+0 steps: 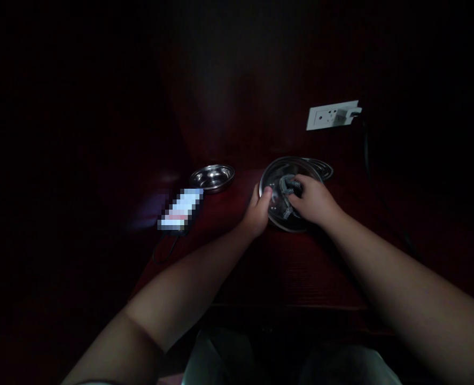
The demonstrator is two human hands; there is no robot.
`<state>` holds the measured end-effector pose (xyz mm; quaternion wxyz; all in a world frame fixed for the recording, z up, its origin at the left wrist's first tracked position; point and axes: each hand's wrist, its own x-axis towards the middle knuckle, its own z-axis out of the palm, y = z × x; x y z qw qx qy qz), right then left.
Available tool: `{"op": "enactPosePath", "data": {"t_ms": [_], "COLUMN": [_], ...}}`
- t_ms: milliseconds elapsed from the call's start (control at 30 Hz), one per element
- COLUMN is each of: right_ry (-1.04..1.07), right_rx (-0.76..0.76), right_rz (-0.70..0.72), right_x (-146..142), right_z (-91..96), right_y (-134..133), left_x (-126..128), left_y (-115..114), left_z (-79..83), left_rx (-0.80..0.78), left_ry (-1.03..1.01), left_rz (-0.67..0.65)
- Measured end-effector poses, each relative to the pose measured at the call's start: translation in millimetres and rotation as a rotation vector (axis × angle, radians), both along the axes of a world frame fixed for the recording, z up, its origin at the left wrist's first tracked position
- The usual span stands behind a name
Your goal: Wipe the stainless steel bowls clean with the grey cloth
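Observation:
My left hand grips the left edge of a round, shiny steel plate, thumb on the inside of the rim and fingers behind it. The plate is tilted up towards me above the table. In my right hand is a bunched grey patterned cloth, pressed against the inner face of the plate. My right fingers are closed round the cloth and partly hide it. Right behind the held plate, more shiny metal dishware shows in part.
A steel bowl stands on the dark red table, left of my hands. Near the left edge a lit phone leans, with a cable below it. A white wall socket holds a plug, its black cord hanging at right.

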<state>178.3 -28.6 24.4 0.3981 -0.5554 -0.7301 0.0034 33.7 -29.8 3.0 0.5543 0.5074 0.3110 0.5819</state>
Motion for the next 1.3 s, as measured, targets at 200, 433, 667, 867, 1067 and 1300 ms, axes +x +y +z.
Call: {"op": "enactPosePath", "data": {"t_ms": [200, 433, 667, 867, 1067, 1300], "right_ry": [-0.126, -0.162, -0.133, -0.121, -0.142, -0.058], "right_rx": [0.033, 0.000, 0.013, -0.025, -0.149, -0.029], "right_rz": [-0.190, -0.254, -0.180, -0.099, 0.255, 0.586], "right_x": [7.6, 7.4, 5.9, 7.0, 2.8, -11.9], "right_z": [5.1, 8.9, 6.6, 2.0, 0.3, 8.2], "right_y": [2.6, -3.2, -0.3, 2.2, -3.1, -13.7], "left_x": [0.2, 0.0, -0.7, -0.9, -0.6, 0.4], "left_y": [-1.4, -0.8, 1.6, 3.1, 7.2, 4.0], "left_z": [-1.1, -2.6, -5.0, -7.8, -10.4, -8.9], "left_rx": [0.092, 0.094, 0.117, 0.152, 0.188, 0.268], "left_ry": [0.016, 0.003, 0.012, 0.006, 0.056, 0.073], "left_rz": [-0.042, -0.060, -0.054, -0.058, 0.024, -0.054]}}
